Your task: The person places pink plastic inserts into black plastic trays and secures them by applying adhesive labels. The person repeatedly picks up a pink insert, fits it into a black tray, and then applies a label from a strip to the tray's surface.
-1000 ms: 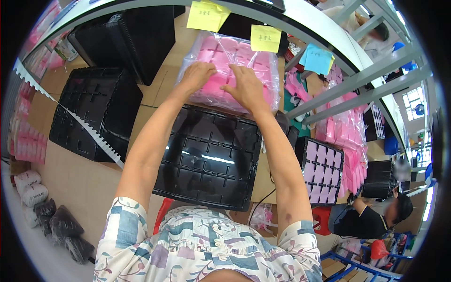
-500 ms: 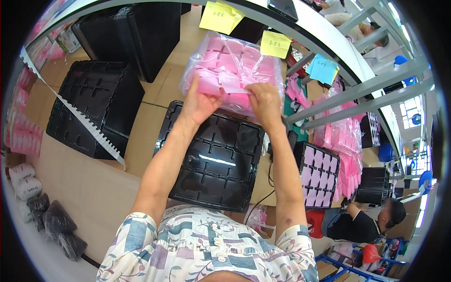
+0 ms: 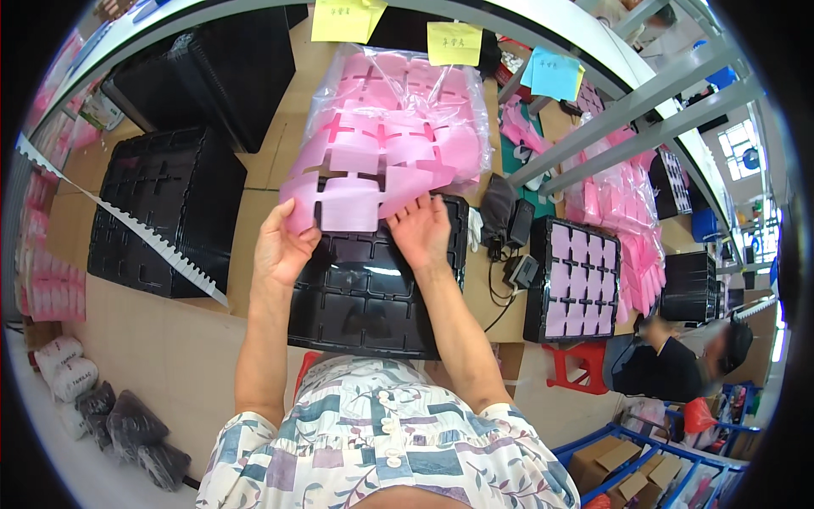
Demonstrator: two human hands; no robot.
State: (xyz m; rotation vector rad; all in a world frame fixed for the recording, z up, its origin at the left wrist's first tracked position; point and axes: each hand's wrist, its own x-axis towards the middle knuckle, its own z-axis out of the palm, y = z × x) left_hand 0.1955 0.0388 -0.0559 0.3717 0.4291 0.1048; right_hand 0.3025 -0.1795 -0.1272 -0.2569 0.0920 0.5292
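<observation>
A thin pink sheet with cross-shaped cutouts stretches between my hands, its near edge over a black compartmented tray. My left hand pinches the sheet's near left corner between thumb and fingers. At the near right corner, my right hand holds the edge, its fingers partly curled. The sheet's far part lies across a stack of similar pink sheets in a clear plastic bag. Both hands are above the tray's far half.
Stacked black trays stand at left. To the right are a power adapter with cable, a tray with pink pieces and bagged pink sheets. Grey metal bars cross the far right. A co-worker sits at right.
Both hands have come toward me, drawing the pink sheet from the bagged stack out over the black tray. The sheet is now spread wide between them. The view has shifted a little.
</observation>
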